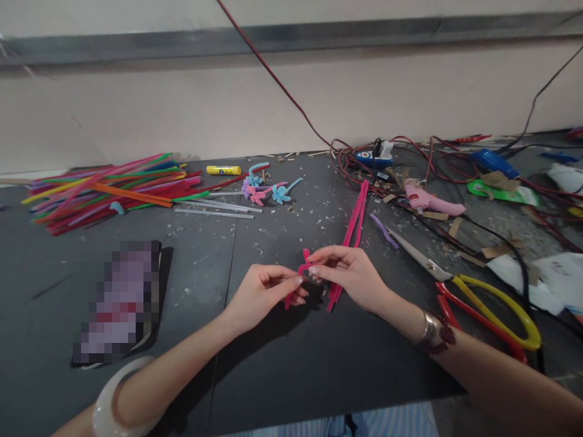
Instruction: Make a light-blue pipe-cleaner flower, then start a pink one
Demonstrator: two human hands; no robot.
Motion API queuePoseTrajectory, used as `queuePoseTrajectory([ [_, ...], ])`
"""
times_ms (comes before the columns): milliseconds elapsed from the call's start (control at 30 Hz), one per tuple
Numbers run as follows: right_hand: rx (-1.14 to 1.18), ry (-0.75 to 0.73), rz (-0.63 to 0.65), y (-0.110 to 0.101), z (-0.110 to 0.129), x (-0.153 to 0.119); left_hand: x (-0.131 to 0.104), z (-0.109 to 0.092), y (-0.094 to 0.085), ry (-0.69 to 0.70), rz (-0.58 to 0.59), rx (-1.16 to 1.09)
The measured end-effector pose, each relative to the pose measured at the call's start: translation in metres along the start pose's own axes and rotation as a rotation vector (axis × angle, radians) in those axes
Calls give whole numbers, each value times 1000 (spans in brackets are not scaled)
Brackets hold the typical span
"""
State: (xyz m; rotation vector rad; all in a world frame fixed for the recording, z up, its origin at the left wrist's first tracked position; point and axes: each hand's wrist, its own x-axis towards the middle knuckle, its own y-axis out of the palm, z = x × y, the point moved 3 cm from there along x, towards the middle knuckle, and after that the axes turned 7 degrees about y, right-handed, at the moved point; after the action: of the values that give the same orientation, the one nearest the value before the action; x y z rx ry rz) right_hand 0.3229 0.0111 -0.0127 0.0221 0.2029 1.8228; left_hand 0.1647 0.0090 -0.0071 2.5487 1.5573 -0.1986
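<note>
A short, bent red-pink pipe cleaner (pixel 302 267) is held between my two hands near the middle of the table. My left hand (pixel 268 290) pinches its lower part between thumb and fingers, and an end pokes out below. With closed fingertips, my right hand (pixel 344 272) grips the upper part, where a small loop stands up. Longer pink pipe cleaners (pixel 356 218) lie on the table, passing beneath my right hand. A short purple piece (pixel 385 231) rests to the right of them, beside the tips of large scissors (pixel 449 276) with yellow and red handles.
A pile of coloured pipe cleaners (pixel 113 188) lies at the back left, near clear sticks (pixel 214 213), a yellow tube (pixel 223 170) and small fuzzy flowers (pixel 281 193). A blurred dark-edged object (pixel 118 303) is at the left. Tangled cables, a pink glue gun (pixel 428 200) and scraps cover the right.
</note>
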Motion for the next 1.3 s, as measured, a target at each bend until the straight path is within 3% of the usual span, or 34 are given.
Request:
queuePoseTrajectory([
  [167, -126, -30, -17, -1, 2, -1, 0, 1, -1, 52, 14, 101],
  [367, -767, -535, -74, 3, 15, -10, -2, -2, 2, 51, 36, 152],
  [500, -923, -677, -23, 2, 11, -11, -2, -4, 3, 44, 44, 173],
  [700, -997, -626, -6, 3, 7, -10, -2, -5, 3, 34, 43, 170],
  [1033, -807, -337, -62, 6, 9, -8, -2, -3, 2, 33, 63, 139],
  [1300, -800, -420, 44, 1, 15, -6, 1, -4, -4, 52, 7, 127],
])
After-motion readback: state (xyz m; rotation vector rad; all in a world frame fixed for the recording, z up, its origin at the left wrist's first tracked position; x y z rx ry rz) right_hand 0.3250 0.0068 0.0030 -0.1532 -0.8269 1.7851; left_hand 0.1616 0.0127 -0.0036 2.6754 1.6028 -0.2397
